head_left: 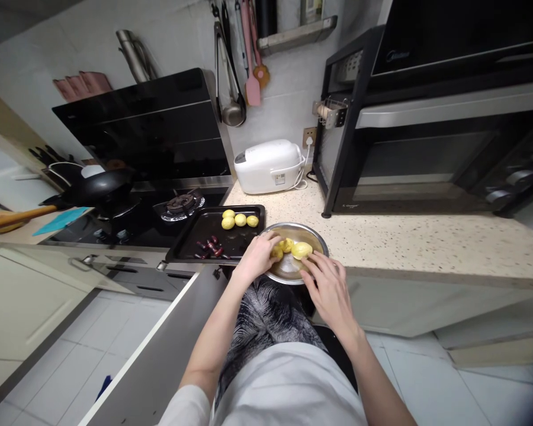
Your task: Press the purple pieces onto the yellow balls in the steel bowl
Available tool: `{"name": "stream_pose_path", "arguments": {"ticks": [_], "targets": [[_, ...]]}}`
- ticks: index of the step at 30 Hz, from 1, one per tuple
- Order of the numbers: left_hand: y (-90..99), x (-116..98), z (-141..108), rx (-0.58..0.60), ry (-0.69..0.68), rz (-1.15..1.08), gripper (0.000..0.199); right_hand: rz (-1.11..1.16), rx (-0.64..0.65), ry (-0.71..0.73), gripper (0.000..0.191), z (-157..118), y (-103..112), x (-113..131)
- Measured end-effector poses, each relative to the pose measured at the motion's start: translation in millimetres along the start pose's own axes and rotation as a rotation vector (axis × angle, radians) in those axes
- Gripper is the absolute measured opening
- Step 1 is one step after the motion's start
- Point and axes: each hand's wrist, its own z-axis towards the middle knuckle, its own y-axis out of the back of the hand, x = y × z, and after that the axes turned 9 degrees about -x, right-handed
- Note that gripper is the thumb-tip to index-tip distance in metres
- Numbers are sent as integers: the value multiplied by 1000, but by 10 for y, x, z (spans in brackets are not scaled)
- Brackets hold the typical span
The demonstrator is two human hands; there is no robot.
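Right hand: reached over the near right rim. Thumb and fingers stood apart, fingertips at the right end of the large piece; whether they clamped it could not be told.
Left hand: lay over the left rim with fingers bent inward at a small piece. The grip was partly hidden and could not be told.
Large piece: yellow, within the bowl; contact with the bowl floor was unclear.
Step in hand: judged to be two-handed handling of the yellow pieces inside the bowl.
Next move: judged to call for thumb and fingers on opposite sides of the large piece before any lift, and for a level bowl.
Bowl: metal, at the near edge of the counter, just beside the tray.
Tray: black; bore more yellow pieces at its far right and dark red pieces nearer the front.
Cooker: white, on the counter behind the bowl.
Oven: right of the cooker.
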Motion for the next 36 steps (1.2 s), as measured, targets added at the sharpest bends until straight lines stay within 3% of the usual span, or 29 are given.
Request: {"name": "stream_pose_path", "arguments": {"ticks": [4,8,18,29,33,36], "targets": [[-24,41,38,120,-124,-85,52,-31,13,0,48,22,-13,4],[-38,40,81,148,-99,-68,46,-64,64,-29,49,60,-13,29],[24,-13,43,31,-2,122,45,-79,116,-66,43,136,4,77],[7,-9,11,-49,11,39,37,-116,173,-41,43,262,7,56],[1,136,-34,-158,-19,-117,32,-71,139,-36,44,237,-6,25],[-9,377,-8,-304,15,-174,30,-22,106,-49,44,196,-8,18]]}}
